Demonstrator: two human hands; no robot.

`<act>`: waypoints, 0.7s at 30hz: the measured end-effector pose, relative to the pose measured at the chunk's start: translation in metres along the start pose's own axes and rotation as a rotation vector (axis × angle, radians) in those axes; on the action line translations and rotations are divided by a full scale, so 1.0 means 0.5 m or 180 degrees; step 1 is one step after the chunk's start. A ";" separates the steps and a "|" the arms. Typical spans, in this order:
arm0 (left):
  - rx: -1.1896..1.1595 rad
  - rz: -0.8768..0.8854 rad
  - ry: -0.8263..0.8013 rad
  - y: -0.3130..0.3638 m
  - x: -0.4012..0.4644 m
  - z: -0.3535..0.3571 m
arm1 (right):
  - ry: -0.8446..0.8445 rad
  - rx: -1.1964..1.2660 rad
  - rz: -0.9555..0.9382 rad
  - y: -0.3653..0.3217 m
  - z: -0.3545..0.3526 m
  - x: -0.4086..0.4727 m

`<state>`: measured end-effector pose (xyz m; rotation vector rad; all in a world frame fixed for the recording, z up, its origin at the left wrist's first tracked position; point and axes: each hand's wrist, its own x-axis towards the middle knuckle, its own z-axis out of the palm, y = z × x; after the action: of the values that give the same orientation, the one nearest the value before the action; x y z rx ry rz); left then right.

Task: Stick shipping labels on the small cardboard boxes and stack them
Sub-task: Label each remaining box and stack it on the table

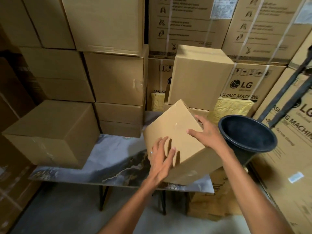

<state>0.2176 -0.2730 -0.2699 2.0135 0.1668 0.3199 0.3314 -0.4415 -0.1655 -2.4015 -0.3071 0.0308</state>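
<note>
A small plain cardboard box sits tilted at the right end of the marbled table, one corner pointing away from me. My left hand lies flat on its near left face, fingers straight, a ring on one finger. My right hand presses with spread fingers on the box's top right part. No label shows on the faces I can see. Another plain box stands on the table's left end. A taller box stands on a stack behind the tilted one.
A black plastic bucket sits just right of the box, close to my right wrist. Stacked cartons wall the back and left. Large LG washing machine cartons fill the back right. Grey floor lies below the table.
</note>
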 end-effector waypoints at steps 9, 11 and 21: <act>-0.1610 -0.1595 0.0257 -0.078 0.053 -0.014 | -0.0199 0.0324 -0.0213 0.048 -0.047 -0.039; -0.1725 -0.1619 0.0352 -0.079 0.052 -0.009 | -0.0155 0.0316 -0.0266 0.049 -0.048 -0.042; -0.1273 -0.0586 0.0951 -0.047 0.054 -0.055 | -0.0040 0.0823 -0.0176 0.080 -0.019 -0.081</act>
<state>0.2359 -0.2320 -0.2753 1.5360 0.4372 0.4938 0.3017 -0.4857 -0.1871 -2.1366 -0.3527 0.0569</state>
